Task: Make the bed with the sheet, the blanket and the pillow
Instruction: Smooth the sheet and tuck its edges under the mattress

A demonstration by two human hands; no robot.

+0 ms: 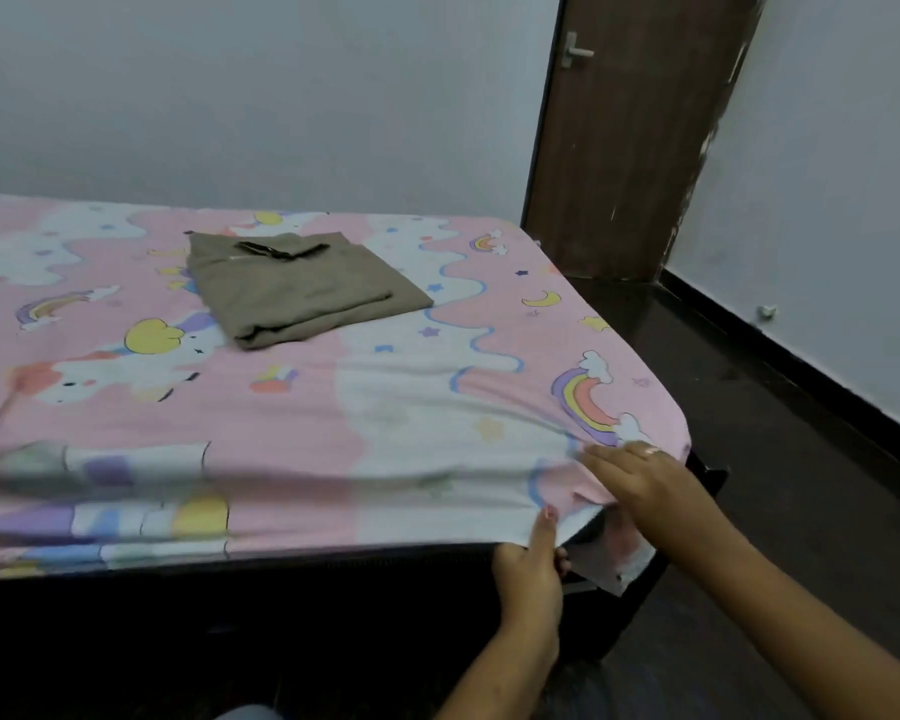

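Note:
A pink sheet [292,407] printed with unicorns and rainbows covers the mattress. On it, towards the back, lies a folded brown blanket [302,291]. At the bed's near right corner my left hand [533,563] pinches the sheet's edge, thumb on top and fingers hidden beneath the fabric. Just above it my right hand [650,491] lies on the corner of the sheet, fingers bent over the cloth; a loose flap of sheet hangs below it. No pillow is in view.
The dark bed frame [281,605] runs along the near side. A brown door [630,137] stands at the back right, with dark floor [780,459] to the right of the bed. Pale walls close off the back and right.

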